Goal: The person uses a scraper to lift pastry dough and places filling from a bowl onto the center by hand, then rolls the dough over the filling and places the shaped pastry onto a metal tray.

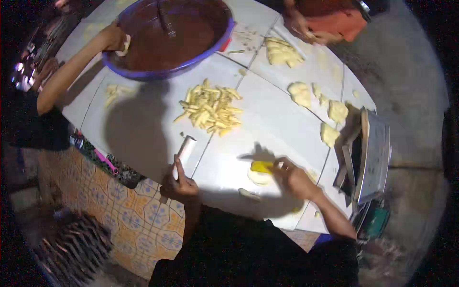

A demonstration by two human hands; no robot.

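Note:
My left hand (pixel 182 184) is closed round a short white tube (pixel 187 146) at the near edge of the tiled table. The tube is tilted, its end pointing away from me. My right hand (pixel 295 181) grips a yellow flat-looking piece (pixel 262 166), whose kind I cannot make out, over a small round of pale dough (pixel 259 178). The round lies on the white tiles. A narrow dough scrap (pixel 249 194) rests just nearer to me. Beyond my hands sits a heap of pale yellow finger-shaped pieces (pixel 209 109).
A large purple basin (pixel 162 74) holds brown contents and a dark utensil; another person's hand (pixel 113 38) is at its rim. Several dough lumps (pixel 300 93) lie on the right. A metal machine (pixel 373 155) stands at the right edge. Another person's hands (pixel 311 33) work at the far side.

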